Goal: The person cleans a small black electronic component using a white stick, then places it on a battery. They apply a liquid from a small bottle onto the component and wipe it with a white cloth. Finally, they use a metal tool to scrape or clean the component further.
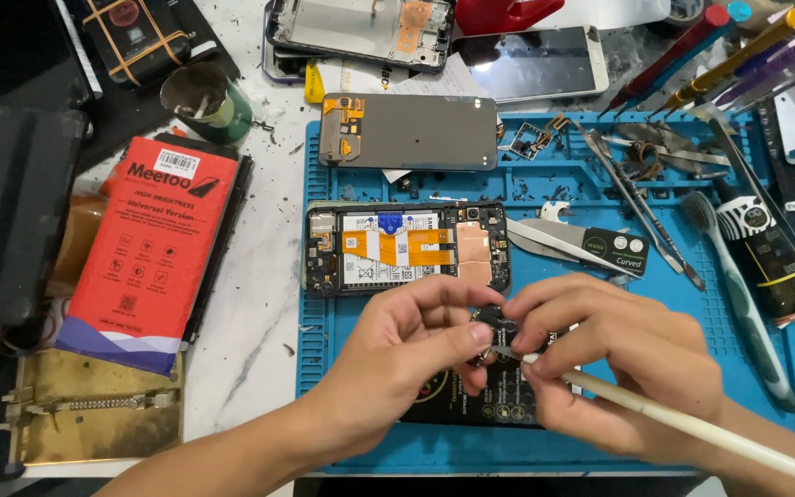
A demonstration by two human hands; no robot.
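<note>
- Two hands meet over the near part of a blue silicone work mat (784, 368). The left hand (407, 340) has thumb and fingers pinched together on a small dark component (492, 324), held just above the mat.
- The right hand (618, 364) is clamped on a thin white-handled tool (692, 423), its metal tip touching the component; the handle runs off toward the lower right.
- One dark package (471, 400) lies flat on the mat under both hands, largely covered by them.
- One opened smartphone (407, 248) lies just beyond the hands, back removed, showing a white battery, orange flex cables and a copper patch.
- One detached display panel (407, 132), grey back up, lies at the far edge of the mat.
- Curved tweezers (554, 237) with a black tag (two green dots) lie right of the phone; a toothbrush (738, 285) and a dark cylindrical bottle (779, 262) lie further right.
- One red rectangular box (154, 248), white barcode label at its top, purple band at its base, sits on the marble top left of the mat.
- One brass-coloured fixture plate (94, 414) lies near the box's lower end.
- Several coloured-handle screwdrivers (738, 55) are at the far right; another phone frame (361, 32) at top centre.
</note>
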